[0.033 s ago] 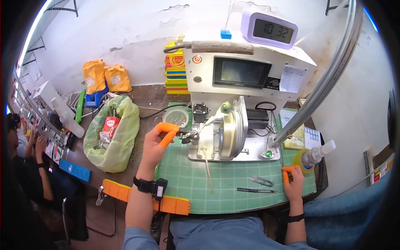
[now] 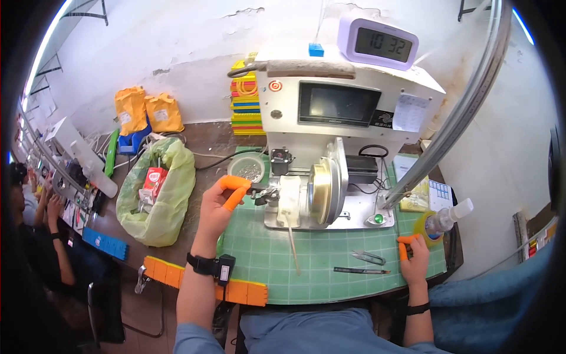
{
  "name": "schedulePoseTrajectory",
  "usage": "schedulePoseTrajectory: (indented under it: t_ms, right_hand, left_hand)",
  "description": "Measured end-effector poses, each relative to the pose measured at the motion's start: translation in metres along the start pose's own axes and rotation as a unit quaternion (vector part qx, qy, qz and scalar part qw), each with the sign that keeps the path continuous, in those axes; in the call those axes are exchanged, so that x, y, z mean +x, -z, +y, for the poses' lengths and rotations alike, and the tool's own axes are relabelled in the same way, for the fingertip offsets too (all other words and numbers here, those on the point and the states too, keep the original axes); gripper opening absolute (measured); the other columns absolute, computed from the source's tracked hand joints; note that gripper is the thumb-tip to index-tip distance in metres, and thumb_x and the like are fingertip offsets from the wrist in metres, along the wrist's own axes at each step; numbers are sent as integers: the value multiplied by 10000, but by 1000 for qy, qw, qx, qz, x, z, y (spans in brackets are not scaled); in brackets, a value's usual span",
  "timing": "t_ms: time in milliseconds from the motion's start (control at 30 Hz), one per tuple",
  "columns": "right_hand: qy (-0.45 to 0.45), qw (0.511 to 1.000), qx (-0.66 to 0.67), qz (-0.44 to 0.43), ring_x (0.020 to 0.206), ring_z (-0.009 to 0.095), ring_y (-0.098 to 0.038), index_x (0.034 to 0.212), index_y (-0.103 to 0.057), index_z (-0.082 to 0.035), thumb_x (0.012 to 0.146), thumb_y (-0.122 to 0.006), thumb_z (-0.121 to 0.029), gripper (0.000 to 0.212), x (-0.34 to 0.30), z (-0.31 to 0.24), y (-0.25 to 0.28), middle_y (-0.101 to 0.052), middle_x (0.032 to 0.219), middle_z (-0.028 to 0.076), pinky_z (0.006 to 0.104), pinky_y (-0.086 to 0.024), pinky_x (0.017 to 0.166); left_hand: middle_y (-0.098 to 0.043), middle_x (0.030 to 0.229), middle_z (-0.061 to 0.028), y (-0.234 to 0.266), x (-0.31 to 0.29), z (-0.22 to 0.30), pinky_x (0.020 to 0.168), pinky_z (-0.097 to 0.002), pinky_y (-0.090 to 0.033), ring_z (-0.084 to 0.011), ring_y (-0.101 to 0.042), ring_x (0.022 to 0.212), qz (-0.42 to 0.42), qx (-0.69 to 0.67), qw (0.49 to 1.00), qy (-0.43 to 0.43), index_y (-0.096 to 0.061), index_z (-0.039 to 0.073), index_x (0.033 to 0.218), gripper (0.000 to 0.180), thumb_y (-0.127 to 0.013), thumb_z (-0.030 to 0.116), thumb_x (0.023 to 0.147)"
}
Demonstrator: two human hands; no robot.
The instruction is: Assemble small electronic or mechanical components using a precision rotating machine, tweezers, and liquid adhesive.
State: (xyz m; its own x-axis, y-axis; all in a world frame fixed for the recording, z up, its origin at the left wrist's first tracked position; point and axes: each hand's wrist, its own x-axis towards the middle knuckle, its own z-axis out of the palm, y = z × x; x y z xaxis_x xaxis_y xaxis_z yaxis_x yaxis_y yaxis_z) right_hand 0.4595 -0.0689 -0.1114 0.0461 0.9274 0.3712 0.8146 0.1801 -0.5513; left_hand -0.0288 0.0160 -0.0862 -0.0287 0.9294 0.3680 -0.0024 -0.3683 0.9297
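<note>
Orange finger covers sit on the thumb and forefinger of both hands. My left hand (image 2: 219, 203) pinches a black lever (image 2: 257, 187) at the left side of a white benchtop machine (image 2: 330, 138). Beside the lever are a small metal clamp (image 2: 270, 196), a white block (image 2: 289, 197) and a gold-coloured wheel (image 2: 320, 194). A thin stick (image 2: 293, 253) points down from the block. My right hand (image 2: 415, 259) rests curled at the right of the green mat (image 2: 312, 283), by a clear spray bottle (image 2: 439, 223). Its thumb and forefinger are together; whatever they hold, if anything, is hidden.
Small scissors (image 2: 368, 258) and a black pen-like tool (image 2: 361, 271) lie on the mat. A bowl of small bits (image 2: 250, 170) stands behind my left hand. Left are a green bag (image 2: 132, 215) and orange strip (image 2: 206, 283). A metal post (image 2: 454, 118) rises at right; another person (image 2: 59, 248) sits far left.
A pale, blurred piece with a green knob, which showed over the white block and wheel, is no longer there. The view has shifted slightly. My hands keep their places.
</note>
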Motion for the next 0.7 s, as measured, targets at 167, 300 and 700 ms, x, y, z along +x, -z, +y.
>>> schedulePoseTrajectory:
  t_ms: [167,300,700]
  right_hand:
    - [4,1000,0,-5,728,260,-594,1020,-722,12,878,-706,47,148,4,-2,-3,-569,909,123,340,-515,661]
    - [-2,1000,6,-1,725,255,-592,1017,-728,8,874,-715,38,146,3,0,-2,-570,901,122,343,-513,653]
    - [5,1000,15,11,733,278,-597,1028,-739,-19,848,-722,46,191,-1,3,-4,-568,893,128,354,-528,665]
  left_hand:
    - [-718,1121,-30,7,2,5,792,-260,-516,-113,-681,1006,0,17,1000,-20,-701,15,1168,165,-686,61,1011]
    - [-721,1117,-31,6,-1,-2,790,-260,-517,-115,-686,990,1,8,1000,-2,-703,19,1158,152,-682,60,1013]
    - [-704,1113,-42,7,-6,0,767,-257,-514,-125,-686,981,4,26,1000,-10,-702,6,1135,139,-683,56,1006]
